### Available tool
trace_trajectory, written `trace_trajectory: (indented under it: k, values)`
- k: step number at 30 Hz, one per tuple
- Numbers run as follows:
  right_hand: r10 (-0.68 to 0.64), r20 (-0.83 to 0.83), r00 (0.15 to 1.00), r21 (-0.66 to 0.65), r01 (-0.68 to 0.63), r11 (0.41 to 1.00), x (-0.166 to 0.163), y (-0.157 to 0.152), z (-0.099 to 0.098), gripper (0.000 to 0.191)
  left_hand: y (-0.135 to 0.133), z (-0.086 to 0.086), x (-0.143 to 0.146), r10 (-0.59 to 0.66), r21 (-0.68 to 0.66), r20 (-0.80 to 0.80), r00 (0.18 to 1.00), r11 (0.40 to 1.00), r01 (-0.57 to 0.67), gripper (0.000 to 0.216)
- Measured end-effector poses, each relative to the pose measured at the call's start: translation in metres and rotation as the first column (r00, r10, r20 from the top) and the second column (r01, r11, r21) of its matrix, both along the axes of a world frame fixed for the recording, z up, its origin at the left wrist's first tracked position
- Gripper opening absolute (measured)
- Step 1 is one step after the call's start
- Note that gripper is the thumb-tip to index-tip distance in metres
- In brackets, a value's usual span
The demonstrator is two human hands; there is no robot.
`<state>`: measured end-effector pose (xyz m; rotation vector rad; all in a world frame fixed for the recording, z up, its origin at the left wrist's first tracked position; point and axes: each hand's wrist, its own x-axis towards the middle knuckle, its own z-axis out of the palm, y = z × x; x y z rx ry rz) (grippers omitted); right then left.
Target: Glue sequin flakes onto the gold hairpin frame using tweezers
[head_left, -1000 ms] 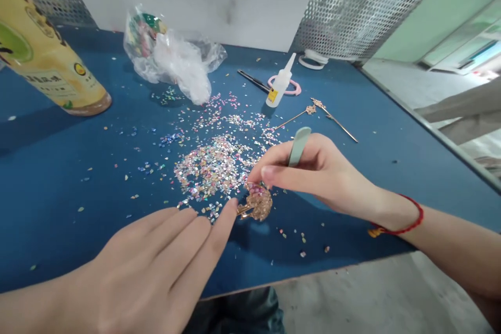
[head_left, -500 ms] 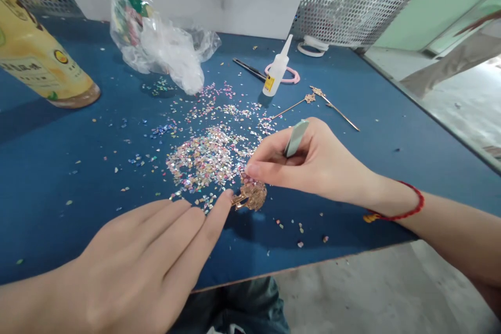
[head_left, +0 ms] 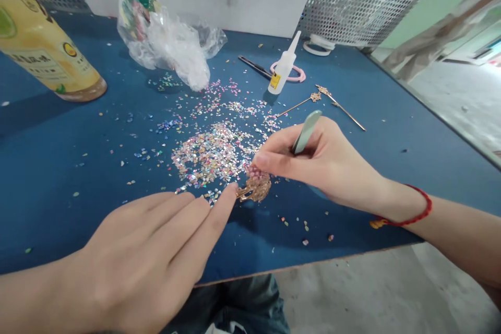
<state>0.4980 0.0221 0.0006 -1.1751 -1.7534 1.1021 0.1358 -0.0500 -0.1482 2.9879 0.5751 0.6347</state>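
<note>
My left hand [head_left: 156, 250] pinches the stem end of a gold filigree hairpin [head_left: 258, 189] at the index fingertip; the thumb is hidden underneath. Pinkish pieces cover the far part of the hairpin's head. My right hand [head_left: 313, 159] is closed round a pale green tool [head_left: 307, 132], which looks like tweezers; its tip is hidden behind the fingers. The right fingertips are at the pink part of the head. Just beyond lies a loose heap of shiny shell-like chips [head_left: 213, 151], mostly pink and white.
A white glue bottle [head_left: 282, 70] stands behind, beside a pink ring [head_left: 299, 74] and a dark pen-like tool [head_left: 252, 65]. Two gold hairpins [head_left: 342, 108] lie to the right. A clear plastic bag [head_left: 168, 42] and a yellow bottle [head_left: 50, 47] stand left. A person [head_left: 442, 31] is far right.
The whole view has shifted slightly, with things sitting a little farther right. Both hands keep their grips at the hairpin, and the person in the background shows more fully.
</note>
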Motion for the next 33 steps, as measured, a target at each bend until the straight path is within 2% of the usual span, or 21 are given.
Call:
trace_trajectory:
  k: [1,3,4,6,9,12,15,21,25,29,33]
  values:
    - [0.004,-0.025,1.000,0.010,-0.004,1.000,0.001,0.001,0.000,0.027,0.023,0.035,0.030,-0.026,0.080,-0.071,0.997,0.996,0.031,0.057]
    - [0.020,-0.045,0.999,0.019,-0.019,1.000,0.004,0.001,0.002,0.030,0.054,0.094,0.083,-0.015,0.239,0.003,1.000,0.971,0.014,0.054]
    - [0.031,-0.035,0.999,0.015,-0.031,0.999,0.004,0.001,0.003,0.029,0.061,0.115,0.102,-0.046,0.247,-0.027,0.999,0.968,0.051,0.052]
    - [0.051,0.005,0.999,-0.007,-0.051,0.999,0.005,0.001,0.004,0.022,0.063,0.137,0.122,-0.065,0.244,-0.073,0.995,0.966,0.081,0.051]
    - [0.058,0.037,0.998,-0.034,-0.057,0.998,0.005,0.000,0.006,0.015,0.056,0.133,0.122,-0.063,0.246,-0.079,0.995,0.966,0.080,0.050]
    - [0.057,0.029,0.998,-0.034,-0.056,0.998,0.003,0.000,0.006,0.015,0.054,0.120,0.116,-0.036,0.256,-0.003,0.999,0.966,0.036,0.048]
    - [0.056,0.005,0.998,-0.017,-0.056,0.998,0.001,-0.001,0.005,0.016,0.058,0.115,0.117,-0.054,0.299,0.078,0.996,0.954,0.029,0.045]
    - [0.089,-0.048,0.995,-0.052,-0.092,0.994,0.004,0.004,0.001,0.015,0.063,0.117,0.120,-0.037,0.316,0.044,0.998,0.949,0.022,0.034]
    - [0.109,-0.148,0.983,-0.104,-0.125,0.987,0.008,0.008,0.000,0.026,0.065,0.121,0.122,-0.016,0.315,0.022,1.000,0.949,0.009,0.026]
    - [0.150,-0.117,0.982,-0.150,-0.167,0.974,0.008,0.008,0.000,0.016,0.065,0.124,0.124,-0.021,0.318,0.038,0.999,0.948,0.008,0.025]
    - [0.160,-0.076,0.984,-0.085,-0.166,0.982,0.008,0.007,-0.001,0.009,0.065,0.126,0.125,-0.031,0.305,0.053,0.998,0.952,0.013,0.023]
